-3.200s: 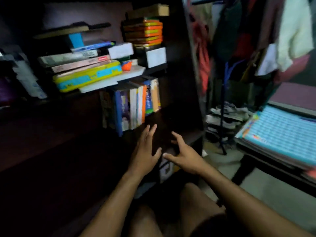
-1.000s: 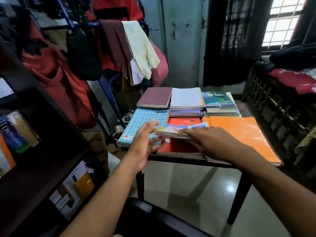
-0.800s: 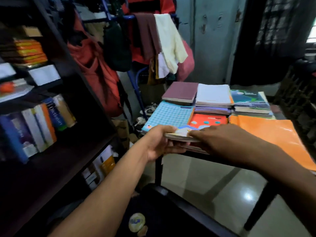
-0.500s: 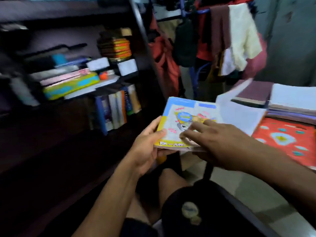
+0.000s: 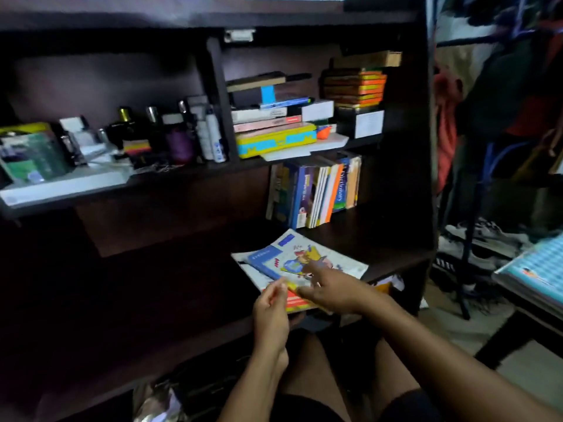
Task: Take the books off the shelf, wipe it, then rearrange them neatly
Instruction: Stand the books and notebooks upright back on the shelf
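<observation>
A small pile of thin books [image 5: 300, 259] with a blue and white cartoon cover lies flat on the dark wooden shelf [image 5: 182, 284], its near end over the front edge. My left hand [image 5: 270, 310] pinches the pile's near left corner. My right hand [image 5: 330, 289] rests on top of the cover with its fingers stretched out. A row of upright books [image 5: 316, 193], one a dictionary, stands at the back of the same shelf, just behind the pile.
The shelf above holds stacked books and boxes [image 5: 274, 138] and, to the left, several bottles [image 5: 170, 132]. At the right stand a clothes rack [image 5: 502, 102], shoes [image 5: 481, 236] on the floor and a table with a checkered book [image 5: 539, 269].
I turned from the table to the shelf carrying the thin books in both hands. They now lie on the shelf board in front of the upright row.
</observation>
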